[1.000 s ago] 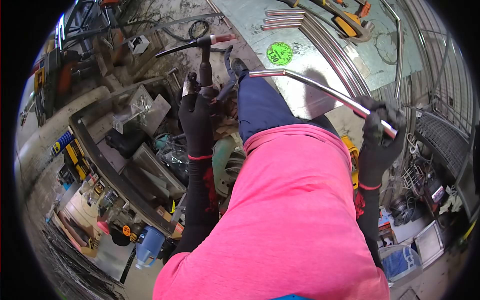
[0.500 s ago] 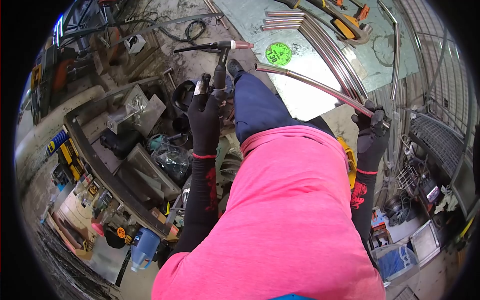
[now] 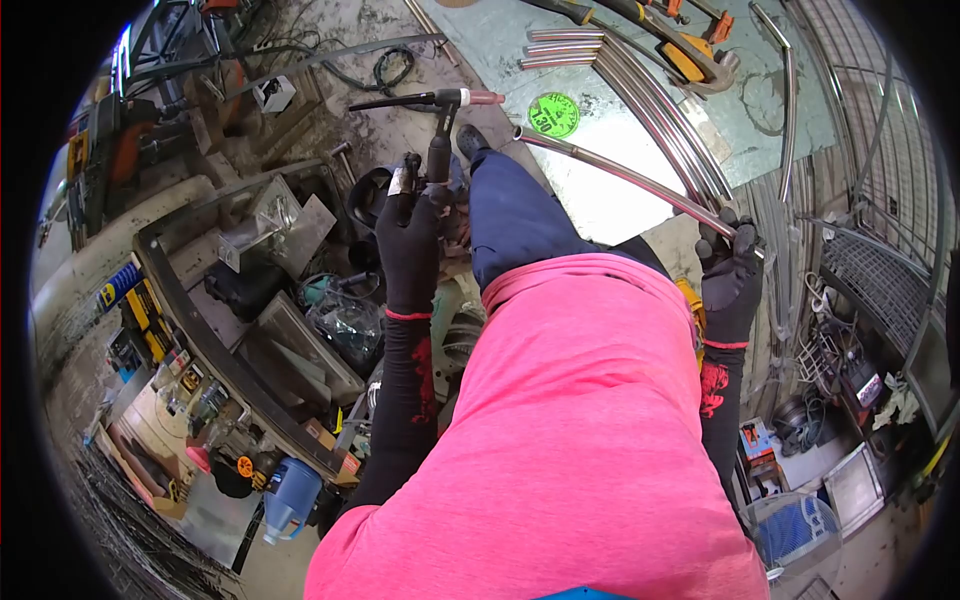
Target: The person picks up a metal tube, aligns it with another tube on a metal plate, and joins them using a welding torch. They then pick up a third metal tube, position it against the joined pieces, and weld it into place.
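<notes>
My left hand (image 3: 408, 245), in a black glove, is closed around the handle of a TIG welding torch (image 3: 440, 145). The torch head lies sideways, with its long black cap to the left and its pinkish nozzle to the right. A shiny metal tube (image 3: 625, 182) slants from upper left to lower right, and my right hand (image 3: 732, 275), also gloved in black, grips its lower end. Beyond the tube, several bent metal tubes (image 3: 655, 115) lie side by side on the metal-topped table (image 3: 480, 30). Near the tube's far end is a round green sticker (image 3: 554, 115).
A hammer (image 3: 705, 62) and orange clamps (image 3: 718, 28) lie at the table's far side. One bent tube (image 3: 789, 110) rests along its right edge. On the left stands a dark-rimmed bin (image 3: 190, 325) of scrap and tools. A blue jug (image 3: 291, 492) is at lower left. Wire mesh (image 3: 870, 270) is at right.
My right hand has shifted slightly left with the tube. The torch stays in my left hand, almost in the same place. The whole view has tilted a little.
</notes>
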`<state>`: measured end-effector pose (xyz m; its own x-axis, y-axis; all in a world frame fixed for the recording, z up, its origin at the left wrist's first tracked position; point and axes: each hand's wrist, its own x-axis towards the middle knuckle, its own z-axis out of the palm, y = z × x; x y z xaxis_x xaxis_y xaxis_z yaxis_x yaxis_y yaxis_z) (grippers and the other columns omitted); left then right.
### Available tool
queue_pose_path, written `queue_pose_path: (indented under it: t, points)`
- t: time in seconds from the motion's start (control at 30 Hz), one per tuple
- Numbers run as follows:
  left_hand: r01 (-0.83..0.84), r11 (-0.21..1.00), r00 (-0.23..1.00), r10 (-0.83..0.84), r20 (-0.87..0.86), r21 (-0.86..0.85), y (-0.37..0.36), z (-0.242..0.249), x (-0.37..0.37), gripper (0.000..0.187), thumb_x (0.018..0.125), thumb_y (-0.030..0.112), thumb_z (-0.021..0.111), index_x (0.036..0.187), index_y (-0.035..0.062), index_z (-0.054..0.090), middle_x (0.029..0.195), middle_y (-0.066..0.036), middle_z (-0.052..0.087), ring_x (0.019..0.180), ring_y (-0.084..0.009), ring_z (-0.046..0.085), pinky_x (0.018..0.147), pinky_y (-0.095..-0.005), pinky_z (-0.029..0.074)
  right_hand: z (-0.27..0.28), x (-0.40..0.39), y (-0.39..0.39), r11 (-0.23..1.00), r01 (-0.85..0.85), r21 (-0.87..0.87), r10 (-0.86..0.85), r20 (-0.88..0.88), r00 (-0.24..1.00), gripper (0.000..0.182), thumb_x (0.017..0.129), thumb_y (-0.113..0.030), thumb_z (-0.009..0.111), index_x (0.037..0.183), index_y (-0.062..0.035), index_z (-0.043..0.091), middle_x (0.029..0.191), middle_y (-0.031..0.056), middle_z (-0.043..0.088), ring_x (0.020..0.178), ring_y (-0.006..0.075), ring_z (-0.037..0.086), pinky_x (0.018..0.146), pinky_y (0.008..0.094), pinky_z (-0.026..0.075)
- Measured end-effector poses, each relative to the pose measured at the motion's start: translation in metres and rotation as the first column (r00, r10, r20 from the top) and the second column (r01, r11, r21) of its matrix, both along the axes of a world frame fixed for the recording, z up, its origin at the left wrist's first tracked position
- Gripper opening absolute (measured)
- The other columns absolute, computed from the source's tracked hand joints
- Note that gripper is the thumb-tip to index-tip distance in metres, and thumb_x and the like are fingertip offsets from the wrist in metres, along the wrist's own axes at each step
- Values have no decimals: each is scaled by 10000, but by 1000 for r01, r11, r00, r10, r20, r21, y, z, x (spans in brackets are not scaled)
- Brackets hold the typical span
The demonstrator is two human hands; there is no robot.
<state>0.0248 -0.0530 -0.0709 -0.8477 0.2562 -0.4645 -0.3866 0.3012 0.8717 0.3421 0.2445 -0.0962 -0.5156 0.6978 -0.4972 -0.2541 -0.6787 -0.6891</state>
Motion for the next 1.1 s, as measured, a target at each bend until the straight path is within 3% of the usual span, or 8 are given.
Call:
queue_pose_path:
  t: [0.23,0.3,0.37,0.5,0.57,0.67,0.9,1.1]
  points:
    - [32,999,999,-32,-4,32,3,2,-3,401,1027,228,703,1371,31,642,1025,-29,729,772,-87,646,656,-246,514,-10,5,-5,991,-110,74,121,-169,978,352,1098,-234,639,1402,-64,587,1553,175,587,1409,369,604,1088,518,607]
    - [26,997,1000,-27,6,77,3,3,-5,403,1031,214,695,1385,31,631,1025,-25,725,765,-81,634,651,-239,504,-16,21,-1,948,-299,-109,249,-331,910,500,1069,-333,684,1466,-61,549,1550,190,583,1432,394,580,1098,546,594]
    - [89,995,996,-89,-1,35,4,6,-6,423,1039,210,682,1417,34,615,1027,-19,721,769,-68,620,648,-233,493,-30,40,-7,940,-301,-160,247,-290,925,580,1047,-415,707,1469,-50,548,1501,194,607,1316,362,667,1004,493,626]
    - [102,995,993,-103,-63,-6,6,9,-4,460,1048,207,666,1470,40,592,1029,-15,722,785,-63,623,648,-230,491,-35,45,-15,907,-379,-186,394,53,918,503,1094,-301,647,1489,-4,554,1235,125,687,989,204,679,825,346,567]
    - [132,990,990,-134,-47,-56,2,3,-4,506,1056,187,644,1537,54,558,1048,-16,724,810,-61,626,650,-234,496,-18,32,-15,881,-466,-84,461,380,802,438,1080,-258,656,1423,11,613,1110,91,705,955,148,661,831,302,552]
    - [91,995,996,-90,-27,32,10,6,1,541,1058,159,630,1580,64,527,1032,-10,711,822,-66,625,654,-240,503,-25,19,-6,774,-633,-7,533,547,646,400,1065,-256,682,1354,19,658,1008,49,703,877,101,624,793,274,529]
    - [229,973,973,-229,-1,4,27,35,3,586,1059,128,595,1611,-8,452,1031,-33,678,842,-77,618,700,-260,519,-23,-18,3,673,-737,56,597,547,587,332,1050,-253,705,1270,-6,685,935,6,675,781,84,562,706,278,496]
    - [246,965,939,-215,269,-90,29,35,2,518,1044,190,633,1516,-5,548,931,-34,646,709,-99,603,622,-276,504,-32,-21,5,581,-813,-36,710,510,486,279,1102,-283,635,1169,-17,687,886,35,722,698,86,610,629,262,492]
